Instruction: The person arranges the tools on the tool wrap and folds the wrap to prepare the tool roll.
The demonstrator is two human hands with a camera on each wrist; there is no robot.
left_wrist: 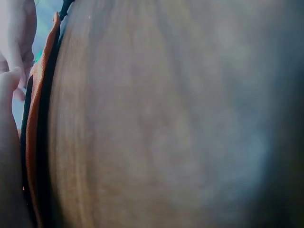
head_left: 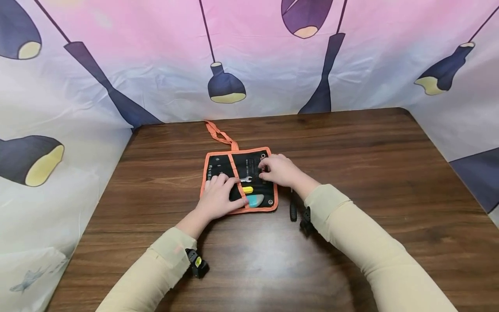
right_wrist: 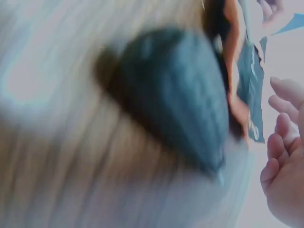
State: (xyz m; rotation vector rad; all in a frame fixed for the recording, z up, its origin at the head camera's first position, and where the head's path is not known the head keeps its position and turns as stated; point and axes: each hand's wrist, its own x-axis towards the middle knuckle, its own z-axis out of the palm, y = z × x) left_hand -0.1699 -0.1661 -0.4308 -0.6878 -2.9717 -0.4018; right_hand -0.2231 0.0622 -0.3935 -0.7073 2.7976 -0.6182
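Observation:
A black tool pouch with orange edging lies spread out on the table. Its orange dividing band holds a small open-end wrench, a yellow piece and a teal-and-grey tool, whose ends stick out to the right. My left hand rests on the pouch's left half, its fingers spread and its thumb near the teal tool. Over the pouch's right edge is my right hand, fingers loosely bent with nothing seen between them. A tool with a black ribbed handle lies beneath the right wrist, large and blurred in the right wrist view.
An orange strap runs from the pouch's top edge to the back of the brown wooden table. Behind the table hangs a cloth printed with lamps. Each wrist wears a small black camera.

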